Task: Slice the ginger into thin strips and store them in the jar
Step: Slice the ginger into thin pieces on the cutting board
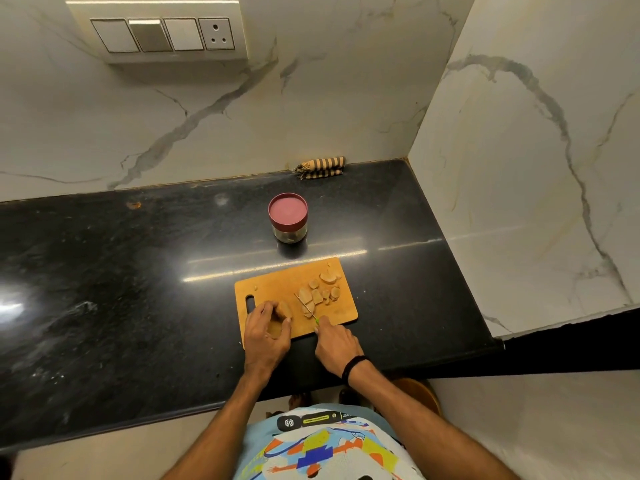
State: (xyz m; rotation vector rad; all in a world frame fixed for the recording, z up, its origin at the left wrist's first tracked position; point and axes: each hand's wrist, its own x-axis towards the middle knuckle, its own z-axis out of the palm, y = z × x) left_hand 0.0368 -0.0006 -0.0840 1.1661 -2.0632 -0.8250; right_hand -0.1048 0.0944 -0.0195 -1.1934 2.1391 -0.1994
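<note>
A wooden cutting board (277, 284) lies on the black counter. My left hand (266, 332) grips a chunk of ginger (285, 309) at the board's near left. My right hand (335, 344) holds a small knife (305, 306) by its green handle, the blade pointing away over the board. Several cut ginger pieces (320, 292) lie on the right half of the board. Behind the board stands a small glass jar (288, 217) with its dark red lid on.
A striped folded cloth (321, 167) lies against the back wall. The marble side wall (519, 202) closes the counter on the right. The black counter (121, 289) stretches to the left. A switch panel (162, 34) hangs on the back wall.
</note>
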